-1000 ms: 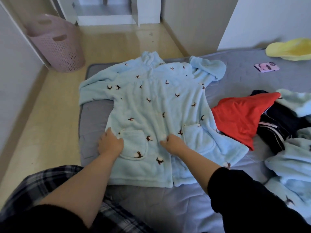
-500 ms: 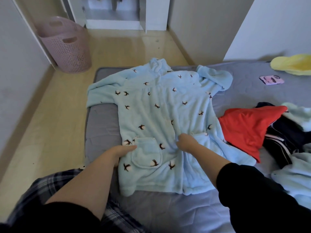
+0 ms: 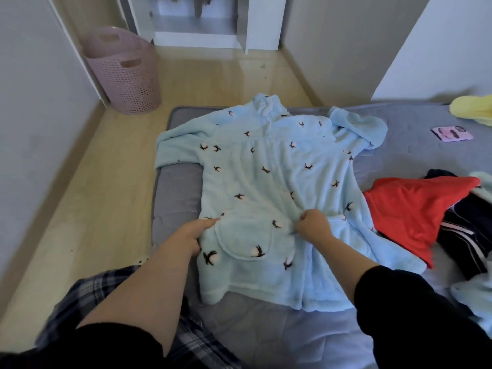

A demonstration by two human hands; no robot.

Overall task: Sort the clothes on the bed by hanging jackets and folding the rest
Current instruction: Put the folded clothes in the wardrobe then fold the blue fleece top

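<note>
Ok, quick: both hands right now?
Left hand: closed, pinching the blue robe's left edge.
Right hand: closed, bunching the robe's middle.

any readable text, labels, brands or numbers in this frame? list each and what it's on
None can be read.
Light blue fleece robe: printed motifs only, no letters.
Small pink flat item on the bed: dark marks, too small and blurred to read.
Red garment, pink laundry basket: no print or label visible.
</note>
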